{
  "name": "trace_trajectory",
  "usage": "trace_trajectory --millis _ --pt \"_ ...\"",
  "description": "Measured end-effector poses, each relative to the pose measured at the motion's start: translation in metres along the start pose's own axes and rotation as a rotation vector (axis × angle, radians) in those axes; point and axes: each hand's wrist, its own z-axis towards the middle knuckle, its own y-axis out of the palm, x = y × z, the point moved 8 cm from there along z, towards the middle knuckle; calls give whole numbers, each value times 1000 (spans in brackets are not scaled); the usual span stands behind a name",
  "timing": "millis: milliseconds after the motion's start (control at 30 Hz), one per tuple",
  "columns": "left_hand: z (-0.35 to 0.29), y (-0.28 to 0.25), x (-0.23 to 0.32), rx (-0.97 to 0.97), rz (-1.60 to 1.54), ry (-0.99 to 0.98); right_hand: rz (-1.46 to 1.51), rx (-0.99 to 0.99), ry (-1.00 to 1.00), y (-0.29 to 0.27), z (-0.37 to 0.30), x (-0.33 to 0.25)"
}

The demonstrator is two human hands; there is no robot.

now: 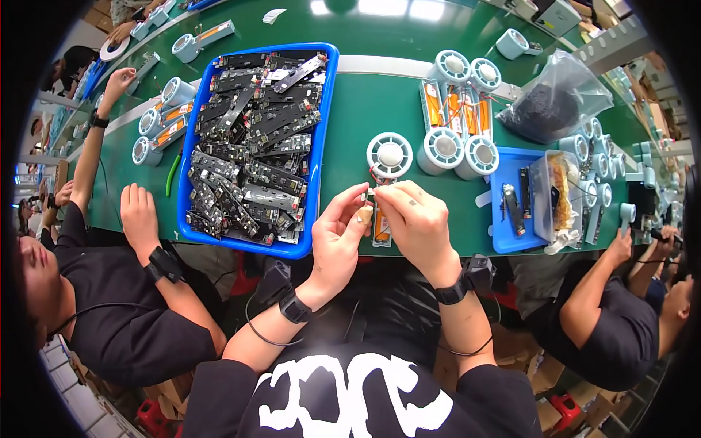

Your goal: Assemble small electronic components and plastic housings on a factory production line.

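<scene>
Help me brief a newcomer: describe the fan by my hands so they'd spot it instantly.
On the green table, find the big blue tray of circuit boards. Just right of it, beyond your left hand and right hand, is a round pale-blue fan. Unlike the clustered fans farther right, it lies alone, its handle showing between your hands.

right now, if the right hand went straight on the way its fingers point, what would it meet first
The right hand would probably meet the left hand first, though depth between them is unclear.

Left fingers [345,206] and right fingers [399,203] near pale-blue fan [390,154]
</scene>
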Motion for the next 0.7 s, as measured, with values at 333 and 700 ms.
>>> trace_trajectory --millis 333,700 --pt "4 -6 11 73 311 87 -123 -295 -62 7 18 -4" --pt "0 15 26 -11 569 360 21 -390 -127 0 29 9"
